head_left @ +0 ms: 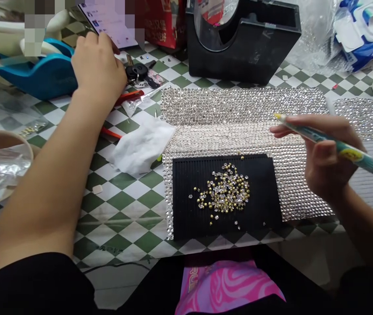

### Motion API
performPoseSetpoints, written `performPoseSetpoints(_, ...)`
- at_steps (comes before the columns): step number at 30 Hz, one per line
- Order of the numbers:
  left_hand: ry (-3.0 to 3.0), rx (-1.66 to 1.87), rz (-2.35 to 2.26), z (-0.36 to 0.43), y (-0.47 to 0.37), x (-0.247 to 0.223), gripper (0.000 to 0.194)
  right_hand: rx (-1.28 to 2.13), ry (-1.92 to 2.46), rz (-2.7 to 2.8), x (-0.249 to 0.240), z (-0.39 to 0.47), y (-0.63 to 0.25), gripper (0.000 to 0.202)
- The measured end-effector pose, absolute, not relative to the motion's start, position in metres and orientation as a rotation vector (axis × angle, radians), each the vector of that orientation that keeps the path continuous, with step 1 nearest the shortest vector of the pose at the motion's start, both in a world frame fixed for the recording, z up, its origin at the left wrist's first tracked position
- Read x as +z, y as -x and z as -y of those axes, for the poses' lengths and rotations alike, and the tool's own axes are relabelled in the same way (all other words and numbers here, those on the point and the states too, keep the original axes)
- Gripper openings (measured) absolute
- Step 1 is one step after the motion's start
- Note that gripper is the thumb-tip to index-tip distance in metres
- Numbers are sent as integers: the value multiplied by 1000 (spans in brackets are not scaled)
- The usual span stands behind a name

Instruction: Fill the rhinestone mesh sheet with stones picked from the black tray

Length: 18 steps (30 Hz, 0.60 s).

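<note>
My right hand (330, 153) grips a teal patterned pen (353, 153) with a yellow tip, held above a sheet of rhinestones (245, 109). A black ridged tray (186, 218) rests on the sheet's near part. On the tray lies a loose heap of small rhinestones (227, 192), clear on one face and gold on the other. At the back left, my left hand (99, 65) has its fingers curled at the lower edge of a phone (119, 22) with a lit screen; the fingertips are hidden. Keys (137, 70) lie beside this hand.
A black tape dispenser (242, 48) stands behind the sheet, a blue one (38, 72) at the left. White crumpled tissue (140, 144) lies left of the tray. A wipes pack (366, 30) is at the back right, a round tub (2, 144) at the left.
</note>
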<state>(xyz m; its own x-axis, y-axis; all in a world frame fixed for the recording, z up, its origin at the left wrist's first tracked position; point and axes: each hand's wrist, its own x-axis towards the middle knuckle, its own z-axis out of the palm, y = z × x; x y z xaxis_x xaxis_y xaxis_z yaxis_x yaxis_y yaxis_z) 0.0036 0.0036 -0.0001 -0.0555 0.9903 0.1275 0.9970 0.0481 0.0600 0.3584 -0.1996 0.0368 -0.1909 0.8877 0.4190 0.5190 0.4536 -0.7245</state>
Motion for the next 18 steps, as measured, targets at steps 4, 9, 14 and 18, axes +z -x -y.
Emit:
performPoseSetpoints(4,2123,-199,2237,-1,-5,0,41,621,1187,1887,34,196,-354,20)
performPoseSetpoints(9,2129,-190,2230,-1,-3,1,41,808,1204,1912,25,195,-351,13)
performPoseSetpoints(14,2134,-186,2226,-3,-3,0,40,746,1197,1966,28,195,-350,5)
performPoseSetpoints(18,2106,-199,2229,-5,-3,-3,43,747,1167,2009,34,205,-346,7)
